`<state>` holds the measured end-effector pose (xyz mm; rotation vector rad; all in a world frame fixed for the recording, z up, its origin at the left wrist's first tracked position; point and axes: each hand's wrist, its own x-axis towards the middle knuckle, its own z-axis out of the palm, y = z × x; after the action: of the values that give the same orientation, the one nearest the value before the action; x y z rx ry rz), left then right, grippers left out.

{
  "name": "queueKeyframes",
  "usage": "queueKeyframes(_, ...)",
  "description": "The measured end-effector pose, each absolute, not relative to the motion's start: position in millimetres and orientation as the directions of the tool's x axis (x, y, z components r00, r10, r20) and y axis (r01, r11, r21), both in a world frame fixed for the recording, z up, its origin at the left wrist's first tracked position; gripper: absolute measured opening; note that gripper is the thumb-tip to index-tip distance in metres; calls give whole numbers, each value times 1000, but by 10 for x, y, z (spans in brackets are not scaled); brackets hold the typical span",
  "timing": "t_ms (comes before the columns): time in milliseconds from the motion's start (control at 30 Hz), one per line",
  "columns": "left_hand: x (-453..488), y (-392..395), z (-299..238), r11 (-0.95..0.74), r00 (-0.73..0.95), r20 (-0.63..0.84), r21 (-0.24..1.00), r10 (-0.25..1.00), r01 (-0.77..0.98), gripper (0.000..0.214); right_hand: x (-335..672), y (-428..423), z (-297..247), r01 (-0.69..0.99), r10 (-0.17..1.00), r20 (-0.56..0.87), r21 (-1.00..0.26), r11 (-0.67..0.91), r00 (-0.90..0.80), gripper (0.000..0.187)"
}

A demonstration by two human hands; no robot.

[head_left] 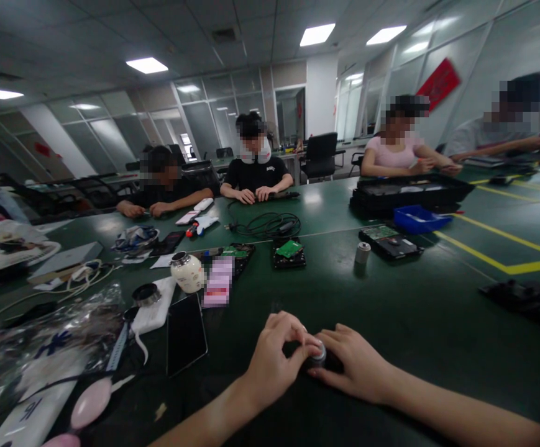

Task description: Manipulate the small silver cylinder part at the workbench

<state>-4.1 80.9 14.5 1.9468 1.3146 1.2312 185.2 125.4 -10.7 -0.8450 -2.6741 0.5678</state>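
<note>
Pinching a small round metal part (319, 355) right of the dark smartphone (186, 332), left hand (272, 360) and right hand (353, 366) share a narrow grip; even pressure likely prevents slipping.

Lighting: I note bright ceiling panels (317, 34) at upper centre, with the room dim below. Sheen on green table (325, 205), mid-frame. Edges bow outward. Left hand (270, 363) and right hand (358, 366) sharp at lower centre. Small round cap (319, 356) glints. Lower-left corner blurs.
</note>
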Motion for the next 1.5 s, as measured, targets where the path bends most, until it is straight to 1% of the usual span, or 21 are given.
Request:
queueKeyframes(100, -72, 842, 150, -475, 79, 495, 757, 865, 449, 30, 1850, 1253, -83, 493, 599, 136, -443, 749, -789, 33)
queueKeyframes(167, -141, 909, 157, -462, 3, 523, 752, 853, 470, 27, 1852, 1251, -63, 502, 609, 128, -449, 739, -782, 34)
queueKeyframes(233, -243, 1008, 131, -399, -61, 499, 755, 865, 520, 24, 1856, 1247, -44, 512, 618, 118, -453, 730, -777, 33)
queueKeyframes(300, -352, 1115, 64, -311, -74, 446, 723, 892, 616, 23, 1858, 1243, -33, 521, 626, 111, -452, 724, -772, 33)
queueKeyframes(367, -441, 1200, -24, -249, -51, 403, 656, 914, 712, 20, 1859, 1241, -30, 522, 627, 112, -452, 723, -771, 33)
queueKeyframes(467, -520, 1263, -132, -242, -11, 376, 618, 927, 748, 14, 1860, 1240, -37, 516, 623, 121, -452, 727, -772, 33)
queueKeyframes(567, -546, 1279, -163, -258, 7, 375, 623, 927, 739, 17, 1861, 1239, -41, 511, 621, 132, -451, 732, -773, 32)
queueKeyframes(700, -500, 1259, -68, -266, 6, 377, 643, 926, 718, 13, 1861, 1237, -43, 509, 621, 135, -454, 732, -772, 31)
queueKeyframes(767, -419, 1196, 35, -290, 4, 375, 710, 927, 642, 15, 1860, 1237, -51, 513, 623, 132, -451, 730, -771, 30)
queueKeyframes(833, -304, 1088, 147, -333, 31, 363, 814, 931, 477, 19, 1860, 1240, -64, 515, 623, 130, -447, 731, -771, 31)
queueKeyframes(900, -182, 962, 229, -363, 99, 353, 849, 930, 384, 21, 1858, 1246, -80, 509, 615, 130, -443, 738, -778, 31)
queueKeyframes(1000, -56, 817, 247, -379, 176, 335, 834, 925, 401, 17, 1855, 1254, -97, 500, 605, 134, -441, 746, -785, 30)
queueKeyframes(1100, -24, 775, 183, -371, 185, 322, 829, 929, 418, 13, 1854, 1253, -99, 498, 605, 140, -439, 748, -784, 30)
queueKeyframes(1300, -49, 781, 158, -382, 203, 325, 827, 924, 413, 11, 1859, 1239, -96, 489, 596, 145, -438, 754, -790, 29)
queueKeyframes(1433, -60, 781, 247, -450, 280, 357, 774, 891, 446, 20, 1862, 1242, -104, 486, 602, 152, -453, 747, -784, 30)
queueKeyframes(1500, -64, 791, 272, -457, 270, 369, 752, 889, 476, 24, 1864, 1244, -102, 485, 604, 154, -458, 745, -782, 31)
